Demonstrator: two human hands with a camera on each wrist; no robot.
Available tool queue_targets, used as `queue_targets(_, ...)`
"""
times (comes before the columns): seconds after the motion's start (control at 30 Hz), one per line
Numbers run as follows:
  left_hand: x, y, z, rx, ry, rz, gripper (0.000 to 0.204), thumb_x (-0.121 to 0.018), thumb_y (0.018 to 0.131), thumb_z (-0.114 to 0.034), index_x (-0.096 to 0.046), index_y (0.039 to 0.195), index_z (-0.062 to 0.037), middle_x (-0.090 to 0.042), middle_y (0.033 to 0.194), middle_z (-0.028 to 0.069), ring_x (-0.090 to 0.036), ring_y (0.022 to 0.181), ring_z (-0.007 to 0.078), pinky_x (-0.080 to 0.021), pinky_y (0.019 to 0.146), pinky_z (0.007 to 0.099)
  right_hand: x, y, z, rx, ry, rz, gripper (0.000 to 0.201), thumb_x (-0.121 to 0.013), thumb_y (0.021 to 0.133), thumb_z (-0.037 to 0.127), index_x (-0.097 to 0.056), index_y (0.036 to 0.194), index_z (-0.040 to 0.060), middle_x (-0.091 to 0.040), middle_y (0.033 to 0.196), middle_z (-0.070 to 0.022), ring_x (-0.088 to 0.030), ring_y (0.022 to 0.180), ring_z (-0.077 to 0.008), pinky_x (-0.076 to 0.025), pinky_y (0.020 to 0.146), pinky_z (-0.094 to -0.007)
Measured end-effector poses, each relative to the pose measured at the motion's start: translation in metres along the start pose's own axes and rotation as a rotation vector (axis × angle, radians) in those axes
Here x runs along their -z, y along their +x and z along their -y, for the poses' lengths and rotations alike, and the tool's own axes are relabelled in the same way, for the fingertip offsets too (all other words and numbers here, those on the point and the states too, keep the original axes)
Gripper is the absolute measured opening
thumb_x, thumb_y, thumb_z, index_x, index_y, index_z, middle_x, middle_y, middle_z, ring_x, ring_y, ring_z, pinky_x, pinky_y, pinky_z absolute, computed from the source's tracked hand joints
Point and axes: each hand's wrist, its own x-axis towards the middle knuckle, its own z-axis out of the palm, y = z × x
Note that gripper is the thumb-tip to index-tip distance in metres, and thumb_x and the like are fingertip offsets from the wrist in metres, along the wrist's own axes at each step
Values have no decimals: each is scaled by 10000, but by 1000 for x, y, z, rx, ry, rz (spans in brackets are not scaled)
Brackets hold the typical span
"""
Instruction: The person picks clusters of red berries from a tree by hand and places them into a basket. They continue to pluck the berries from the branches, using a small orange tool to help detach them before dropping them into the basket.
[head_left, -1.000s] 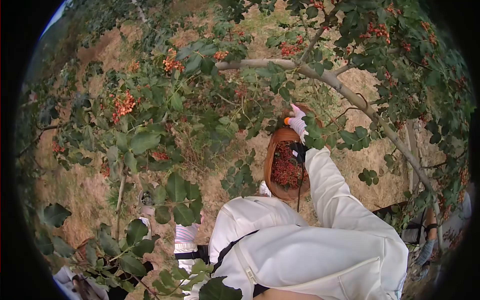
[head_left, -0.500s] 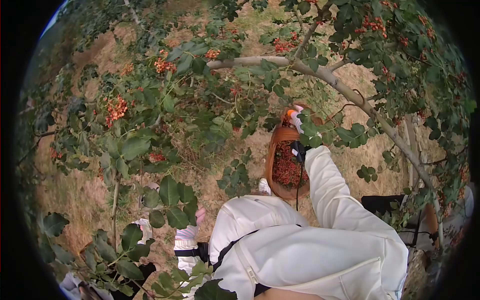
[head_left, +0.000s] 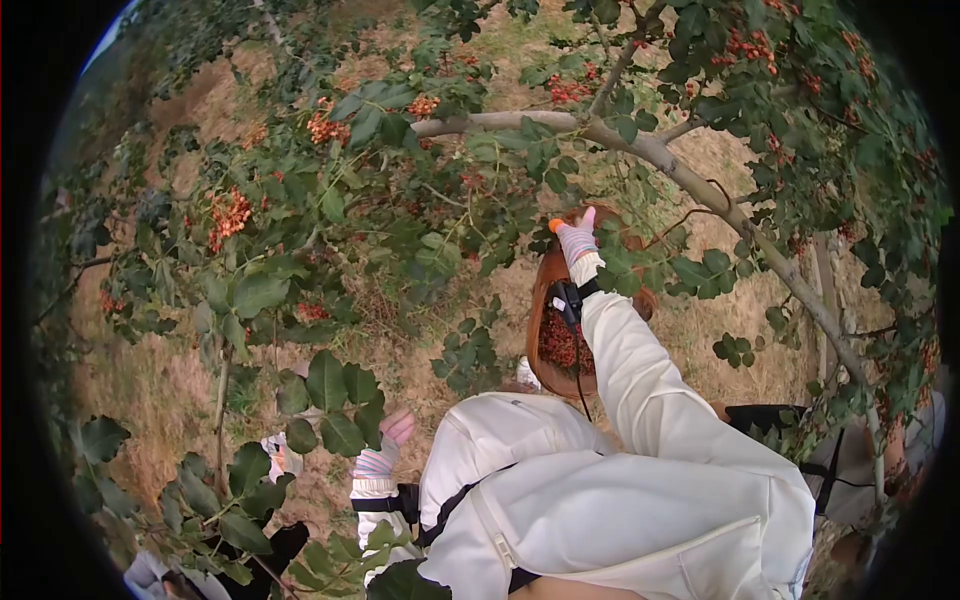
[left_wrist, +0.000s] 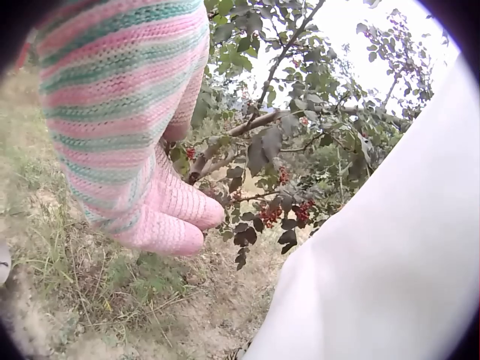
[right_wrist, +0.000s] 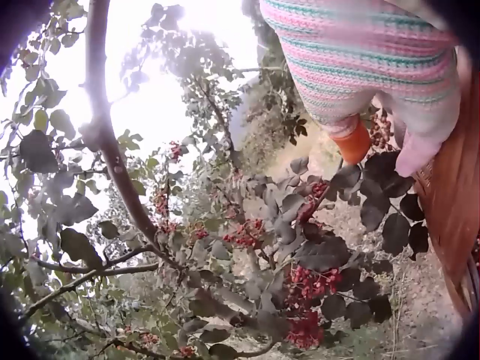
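My right hand [head_left: 577,241], in a pink, white and green striped knit glove with an orange cover on the thumb [right_wrist: 351,142], is over the far end of a brown basket [head_left: 546,290]. Its thumb and fingers stand apart, and small red berries show in the gap between them in the right wrist view. Red berries [head_left: 563,345] fill the basket, partly hidden by my forearm. At lower left, my left hand [head_left: 385,445] hangs beside my knee in a matching glove, holding nothing. Its pink fingers [left_wrist: 176,199] are loosely bent in the left wrist view.
A thick grey branch [head_left: 660,155] arches over the basket from the right. Berry clusters [head_left: 228,218] and leafy twigs hang on the left, with more clusters [right_wrist: 311,281] below my right hand in its wrist view. Leaves [head_left: 340,400] overhang my left hand. Dry grass covers the ground.
My right hand and forearm have swung left, across the basket, covering more of the berries. My left hand has come further into sight below the leaves.
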Motion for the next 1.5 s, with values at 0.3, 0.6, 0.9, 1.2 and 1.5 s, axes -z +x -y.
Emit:
queue_targets(0.3,20,1,18,51,-109,-45,570,-522,866,-379,-412,1218,56,-510,1206,226,-543,1043,335,-451,893,449,-6,-7,18,-127,228,-52,829,-539,775,-86,-62,1429,93,-500,1186,-165,-562,934,-243,-517,729,-306)
queue_targets(0.6,13,1,16,60,-91,-70,527,-512,872,-372,-424,1237,-3,-525,1184,210,-550,1028,315,-459,879,430,3,15,-28,-57,377,-72,701,-571,796,20,-210,1387,126,-548,1100,-135,-580,819,-220,-511,656,-297)
queue_targets(0.9,3,-1,8,91,-53,-40,538,-509,873,-371,-406,1251,-3,-508,1210,215,-538,1047,328,-446,893,450,4,-27,9,74,-191,-173,615,-605,739,52,-363,1305,66,-587,904,-106,-576,840,-204,-468,711,-301)
queue_targets(1.2,16,7,13,101,-62,-20,517,-509,872,-357,-412,1243,-10,-494,1228,224,-531,1058,338,-444,894,454,74,-70,10,610,-821,-70,594,-635,728,66,-411,1278,65,-595,924,-123,-586,854,-255,-473,746,-335)
queue_targets(1.5,21,11,22,51,-11,24,574,-520,865,-369,-382,1257,27,-500,1204,237,-522,1078,351,-437,909,450,104,-114,37,219,-741,492,483,-645,763,212,-499,1193,49,-506,1223,-144,-502,1068,-292,-400,917,-356)
